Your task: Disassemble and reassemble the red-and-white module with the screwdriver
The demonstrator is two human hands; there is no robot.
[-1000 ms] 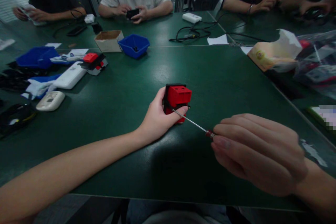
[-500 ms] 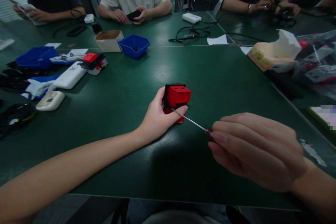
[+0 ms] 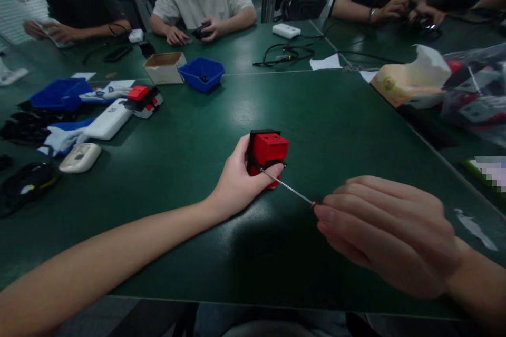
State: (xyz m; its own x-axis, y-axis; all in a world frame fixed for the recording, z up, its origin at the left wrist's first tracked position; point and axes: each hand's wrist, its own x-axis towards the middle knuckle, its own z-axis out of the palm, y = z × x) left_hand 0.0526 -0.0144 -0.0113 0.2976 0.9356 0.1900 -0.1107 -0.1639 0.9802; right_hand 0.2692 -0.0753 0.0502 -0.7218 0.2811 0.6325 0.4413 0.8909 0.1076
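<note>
On your far left a coiled black cable [image 3: 29, 183] and a white case [image 3: 80, 158] lie near the table edge; beyond them a second red, black and grey assembly [image 3: 144, 102] sits just beside a white slab [image 3: 108, 120], and farther back stand a cardboard box [image 3: 165, 68] and a blue bin [image 3: 202, 74]. Your left hand [image 3: 237, 183] has its thumb and fingers closed around the red-and-black part [image 3: 270, 148], which is near the middle of the green table [image 3: 336, 116]; how far the hidden fingers wrap behind it, you cannot tell from here. The screwdriver [image 3: 292, 190] slants in from the right, its tip at the part's lower black edge, right beside your left thumb. If the tip slips out under a push at that angle, it could jab that thumb; if your left grip is loose, the part could twist with the turning. Your right hand [image 3: 389, 237] holds the handle pinched in curled fingers, hiding most of it, so a tilt of that wrist could lever the tip off its seat. Farther right lies a pale scrap [image 3: 475, 228].
</note>
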